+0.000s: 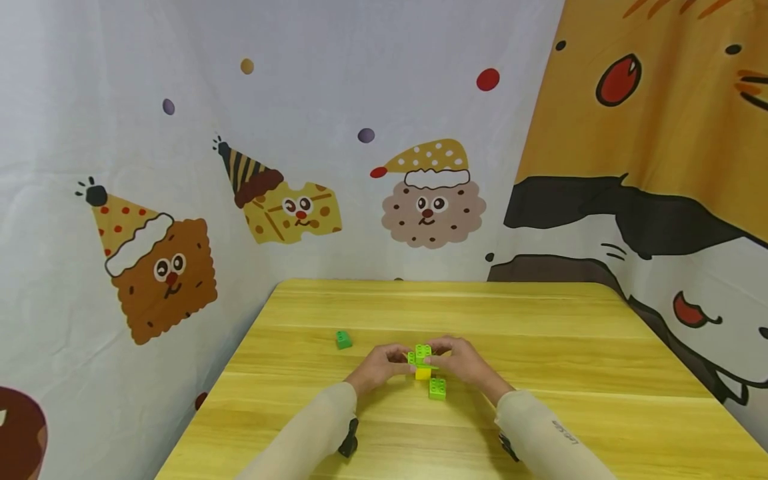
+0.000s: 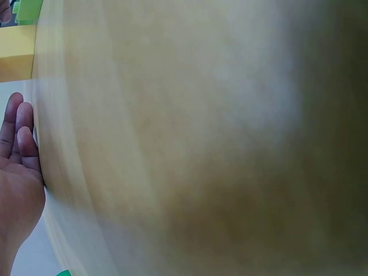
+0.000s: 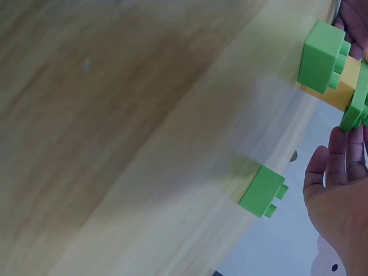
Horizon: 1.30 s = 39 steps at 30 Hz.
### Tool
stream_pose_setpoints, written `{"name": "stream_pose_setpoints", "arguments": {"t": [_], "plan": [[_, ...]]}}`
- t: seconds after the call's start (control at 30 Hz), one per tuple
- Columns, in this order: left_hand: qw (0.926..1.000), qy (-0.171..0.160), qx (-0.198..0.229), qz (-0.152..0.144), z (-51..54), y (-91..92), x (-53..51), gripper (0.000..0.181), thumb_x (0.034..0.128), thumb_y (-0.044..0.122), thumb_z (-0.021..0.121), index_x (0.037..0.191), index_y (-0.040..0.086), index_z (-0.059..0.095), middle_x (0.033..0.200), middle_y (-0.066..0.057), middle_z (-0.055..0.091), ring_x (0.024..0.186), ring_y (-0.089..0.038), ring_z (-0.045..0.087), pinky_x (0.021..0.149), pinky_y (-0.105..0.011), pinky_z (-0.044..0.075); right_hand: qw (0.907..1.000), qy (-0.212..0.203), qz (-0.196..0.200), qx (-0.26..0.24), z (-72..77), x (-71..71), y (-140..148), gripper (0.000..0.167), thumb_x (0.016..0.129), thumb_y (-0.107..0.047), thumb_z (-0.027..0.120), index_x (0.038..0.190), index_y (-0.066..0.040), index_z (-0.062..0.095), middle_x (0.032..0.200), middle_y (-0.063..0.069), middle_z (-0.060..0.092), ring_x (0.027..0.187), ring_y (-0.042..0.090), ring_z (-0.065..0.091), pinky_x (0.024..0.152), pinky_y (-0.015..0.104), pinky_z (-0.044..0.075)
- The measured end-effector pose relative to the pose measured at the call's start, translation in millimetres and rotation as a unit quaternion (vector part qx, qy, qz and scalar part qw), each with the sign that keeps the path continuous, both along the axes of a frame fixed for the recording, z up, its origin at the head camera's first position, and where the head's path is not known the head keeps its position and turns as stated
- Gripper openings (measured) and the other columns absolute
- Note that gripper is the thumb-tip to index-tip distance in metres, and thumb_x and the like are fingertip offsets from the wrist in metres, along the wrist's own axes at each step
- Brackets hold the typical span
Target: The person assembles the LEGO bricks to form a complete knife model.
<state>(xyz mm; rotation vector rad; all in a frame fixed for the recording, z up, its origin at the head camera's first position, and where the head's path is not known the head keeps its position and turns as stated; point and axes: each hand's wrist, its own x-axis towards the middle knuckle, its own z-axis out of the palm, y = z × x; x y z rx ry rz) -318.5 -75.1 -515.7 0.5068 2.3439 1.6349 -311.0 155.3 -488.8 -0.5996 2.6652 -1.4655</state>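
A small block stack has a yellow block at its bottom and light-green pieces above it. From the left, my left hand holds its green side between thumb and fingers. My right hand pinches the green part from the right, thumb across its front. In the left wrist view, the other fingers of the left hand extend below the yellow block. The right wrist view shows the right hand under a thin green piece.
A loose light-green brick lies just in front of the stack on the wooden table. Farther back on the left is a darker green brick. Behind the table hangs a patterned cloth.
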Motion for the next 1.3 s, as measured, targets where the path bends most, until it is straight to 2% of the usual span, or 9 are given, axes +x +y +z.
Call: {"name": "stream_pose_setpoints", "arguments": {"t": [0.53, 0.87, 1.3], "plan": [[1.0000, 0.000, 0.003, -0.002, -3.5, -0.7, -2.2, 0.034, 0.0889, 0.029, 0.077, 0.119, 0.017, 0.070, 0.101, -0.001, 0.065, 0.093, -0.019, 0.058, 0.082, -0.038, 0.048, 0.9994, -0.020, -0.027, 0.001, 3.0, 4.1, -3.8, 0.029, 0.090, -0.026, 0.075, 0.115, -0.011, 0.072, 0.105, -0.001, 0.066, 0.099, 0.019, 0.057, 0.086, 0.044, 0.049], [1.0000, 0.006, 0.004, 0.002, -3.4, -0.2, -1.8, 0.032, 0.0887, 0.028, 0.077, 0.118, 0.016, 0.070, 0.097, -0.001, 0.066, 0.090, -0.018, 0.059, 0.077, -0.036, 0.047, 0.9996, -0.018, -0.021, -0.004, 2.5, 3.7, -4.0, 0.029, 0.091, -0.025, 0.075, 0.116, -0.010, 0.072, 0.104, -0.001, 0.067, 0.098, 0.018, 0.057, 0.086, 0.044, 0.049], [0.9999, 0.004, 0.013, -0.004, -3.9, -0.1, -3.0, 0.031, 0.0894, 0.027, 0.077, 0.119, 0.017, 0.070, 0.098, 0.000, 0.065, 0.091, -0.018, 0.059, 0.081, -0.038, 0.049, 0.9999, -0.013, -0.005, -0.004, 4.6, 4.8, -3.9, 0.028, 0.091, -0.025, 0.074, 0.115, -0.011, 0.072, 0.102, -0.001, 0.065, 0.095, 0.018, 0.056, 0.085, 0.043, 0.049]]}}
